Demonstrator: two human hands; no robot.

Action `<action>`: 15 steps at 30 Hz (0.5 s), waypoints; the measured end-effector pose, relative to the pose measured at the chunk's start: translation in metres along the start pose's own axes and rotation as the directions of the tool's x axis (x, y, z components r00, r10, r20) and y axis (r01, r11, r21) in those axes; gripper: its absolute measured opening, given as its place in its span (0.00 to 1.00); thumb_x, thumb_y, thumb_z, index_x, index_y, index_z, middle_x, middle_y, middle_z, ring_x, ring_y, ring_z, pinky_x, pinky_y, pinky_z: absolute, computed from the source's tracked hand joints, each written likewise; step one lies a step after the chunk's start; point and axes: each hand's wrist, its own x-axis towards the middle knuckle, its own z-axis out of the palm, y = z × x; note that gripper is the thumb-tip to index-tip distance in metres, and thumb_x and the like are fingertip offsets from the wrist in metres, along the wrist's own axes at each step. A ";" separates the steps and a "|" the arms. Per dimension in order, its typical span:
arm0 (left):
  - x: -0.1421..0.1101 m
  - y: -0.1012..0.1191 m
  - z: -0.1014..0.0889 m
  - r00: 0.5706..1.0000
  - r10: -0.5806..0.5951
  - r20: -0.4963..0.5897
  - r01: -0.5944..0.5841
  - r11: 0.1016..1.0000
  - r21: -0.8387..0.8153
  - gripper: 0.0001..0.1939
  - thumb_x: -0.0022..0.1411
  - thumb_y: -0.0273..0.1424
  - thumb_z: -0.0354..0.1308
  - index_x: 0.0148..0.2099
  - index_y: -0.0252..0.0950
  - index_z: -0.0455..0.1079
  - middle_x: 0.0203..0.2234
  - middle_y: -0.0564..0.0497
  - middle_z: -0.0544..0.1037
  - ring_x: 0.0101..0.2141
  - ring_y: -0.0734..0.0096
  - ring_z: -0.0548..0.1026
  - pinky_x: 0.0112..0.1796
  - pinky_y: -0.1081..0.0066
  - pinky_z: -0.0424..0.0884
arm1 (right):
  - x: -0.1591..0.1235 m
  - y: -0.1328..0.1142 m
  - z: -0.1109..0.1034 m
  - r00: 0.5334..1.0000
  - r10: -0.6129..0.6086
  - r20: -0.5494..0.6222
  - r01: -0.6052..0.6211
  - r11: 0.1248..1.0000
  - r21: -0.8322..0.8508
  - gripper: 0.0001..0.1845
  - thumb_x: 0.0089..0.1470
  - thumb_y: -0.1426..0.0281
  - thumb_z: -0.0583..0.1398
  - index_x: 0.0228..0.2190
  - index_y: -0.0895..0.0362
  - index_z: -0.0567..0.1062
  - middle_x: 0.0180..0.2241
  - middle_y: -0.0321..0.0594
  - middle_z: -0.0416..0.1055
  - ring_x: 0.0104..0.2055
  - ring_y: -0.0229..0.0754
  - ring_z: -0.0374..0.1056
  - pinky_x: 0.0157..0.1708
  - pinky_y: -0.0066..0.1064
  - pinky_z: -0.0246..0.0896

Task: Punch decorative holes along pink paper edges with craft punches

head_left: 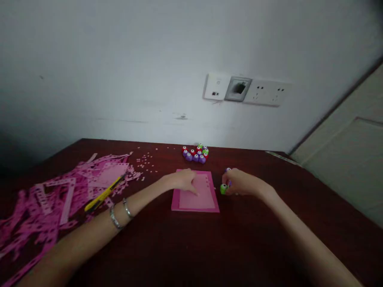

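Observation:
A light pink sheet (191,201) lies on a darker pink sheet (214,205), with a row of small punched marks near its right edge. My left hand (184,180) rests on the sheets, thumb and finger apart and pressing on the paper. To the right of them, my right hand (239,181) curls its fingers around a small purple craft punch (229,183), mostly hidden. A green craft punch (223,189) touches or nearly touches its fingertips. Another punch with a white top (228,169) shows behind the knuckles.
Several red, purple and green punches (196,157) cluster near the wall. Pink paper strips (68,195) heap at the left, with a yellow cutter knife (104,193) on them and tiny punched bits (143,161) beside. Wall sockets (266,92) sit above the dark table (185,247).

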 end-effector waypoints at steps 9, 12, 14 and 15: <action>-0.003 -0.004 -0.001 1.000 -0.003 -0.015 0.003 1.000 -0.018 0.28 0.44 0.51 0.59 0.39 0.32 0.67 0.34 0.43 0.70 0.31 0.64 0.67 0.31 0.69 0.61 | -0.006 0.000 -0.006 0.987 0.102 -0.126 -0.123 0.978 -0.169 0.10 0.36 0.77 0.61 0.27 0.60 0.74 0.21 0.39 0.71 0.19 0.38 0.66 0.15 0.24 0.50; -0.002 -0.006 0.001 1.000 0.009 -0.025 -0.010 1.000 -0.024 0.27 0.45 0.51 0.58 0.38 0.32 0.68 0.33 0.43 0.70 0.30 0.65 0.67 0.30 0.69 0.61 | -0.005 0.002 -0.006 0.977 0.114 -0.182 -0.155 0.960 -0.232 0.11 0.34 0.74 0.64 0.27 0.58 0.75 0.27 0.42 0.73 0.26 0.43 0.70 0.18 0.26 0.51; 0.000 -0.008 0.002 0.999 0.011 -0.035 -0.012 1.000 -0.024 0.27 0.45 0.50 0.58 0.38 0.32 0.68 0.33 0.43 0.70 0.29 0.65 0.66 0.30 0.69 0.61 | -0.004 0.004 -0.006 0.969 0.122 -0.214 -0.176 0.951 -0.254 0.14 0.33 0.72 0.65 0.29 0.57 0.75 0.31 0.43 0.73 0.31 0.47 0.70 0.20 0.27 0.52; 0.000 -0.009 0.004 0.999 0.012 -0.038 -0.013 1.000 -0.022 0.27 0.45 0.50 0.58 0.38 0.32 0.68 0.33 0.43 0.70 0.29 0.65 0.66 0.30 0.69 0.61 | -0.004 0.005 -0.006 0.967 0.129 -0.220 -0.185 0.949 -0.256 0.15 0.32 0.71 0.66 0.30 0.56 0.75 0.32 0.43 0.73 0.32 0.48 0.70 0.20 0.27 0.53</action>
